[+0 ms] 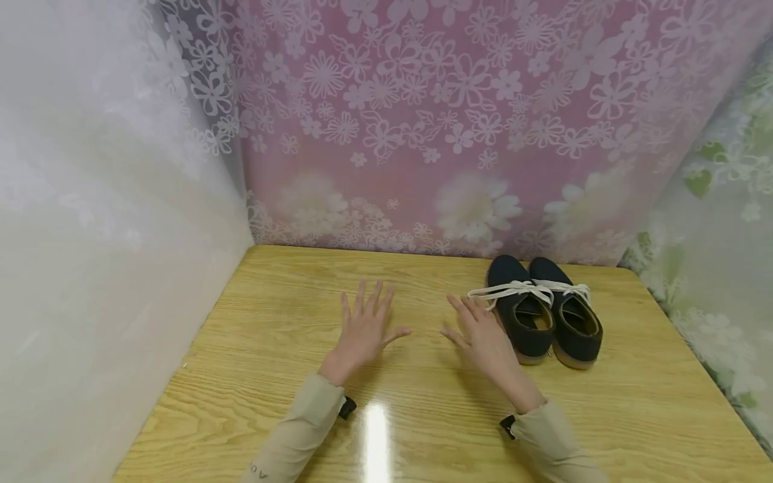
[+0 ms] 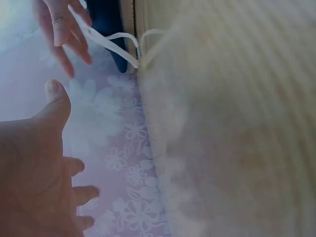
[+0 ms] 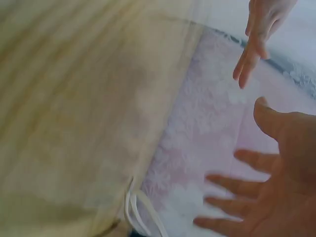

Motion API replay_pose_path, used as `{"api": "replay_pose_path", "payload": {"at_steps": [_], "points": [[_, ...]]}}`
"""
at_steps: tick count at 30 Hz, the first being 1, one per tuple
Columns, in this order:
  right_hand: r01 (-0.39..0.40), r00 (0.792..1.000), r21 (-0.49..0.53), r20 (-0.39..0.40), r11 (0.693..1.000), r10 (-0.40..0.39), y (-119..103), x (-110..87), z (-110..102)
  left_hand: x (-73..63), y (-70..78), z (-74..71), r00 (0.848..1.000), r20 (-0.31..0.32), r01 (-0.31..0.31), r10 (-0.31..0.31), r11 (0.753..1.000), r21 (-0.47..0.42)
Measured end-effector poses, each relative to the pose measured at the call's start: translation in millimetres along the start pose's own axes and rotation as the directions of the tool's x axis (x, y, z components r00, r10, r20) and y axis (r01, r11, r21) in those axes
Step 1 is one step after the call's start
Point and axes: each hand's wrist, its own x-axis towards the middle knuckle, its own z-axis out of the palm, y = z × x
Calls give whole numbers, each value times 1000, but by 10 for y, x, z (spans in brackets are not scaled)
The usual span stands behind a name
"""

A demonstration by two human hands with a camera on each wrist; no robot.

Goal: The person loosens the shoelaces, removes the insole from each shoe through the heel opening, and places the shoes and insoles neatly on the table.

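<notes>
Two dark navy lace-up shoes stand side by side at the right of the table, toes toward the back: the left shoe (image 1: 525, 345) and the right shoe (image 1: 581, 349). White laces (image 1: 513, 288) are tied on them, and a loop hangs off the left shoe's outer side. My right hand (image 1: 486, 342) is just left of that shoe, fingers spread, holding nothing; whether it touches the lace I cannot tell. Further left, my left hand (image 1: 362, 332) hovers over the wood with straight, spread fingers and nothing in it. In the left wrist view the lace (image 2: 116, 47) dangles beside the other hand.
The wood-grain table (image 1: 272, 308) reflects a bright streak of light near its front. A pink floral curtain (image 1: 392, 134) hangs along the back edge. Pale cloth hangs at the left (image 1: 121, 235) and green-leaf cloth at the right (image 1: 712, 268).
</notes>
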Motion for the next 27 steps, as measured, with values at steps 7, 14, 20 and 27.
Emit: {"api": "replay_pose_path", "payload": {"at_steps": [7, 14, 20, 27], "points": [[66, 983, 14, -175, 998, -62, 339, 73, -336, 179, 215, -155, 994, 65, -82, 84, 996, -32], [117, 967, 0, -228, 993, -114, 833, 191, -583, 345, 594, -156, 969, -76, -236, 237, 972, 11], [78, 988, 13, -137, 997, -75, 1137, 232, -645, 436, 1029, -32, 936, -110, -332, 334, 942, 38], [24, 999, 2, -31, 1000, -24, 1313, 219, -628, 491, 1378, 188, 904, -21, -423, 428, 899, 114]]}}
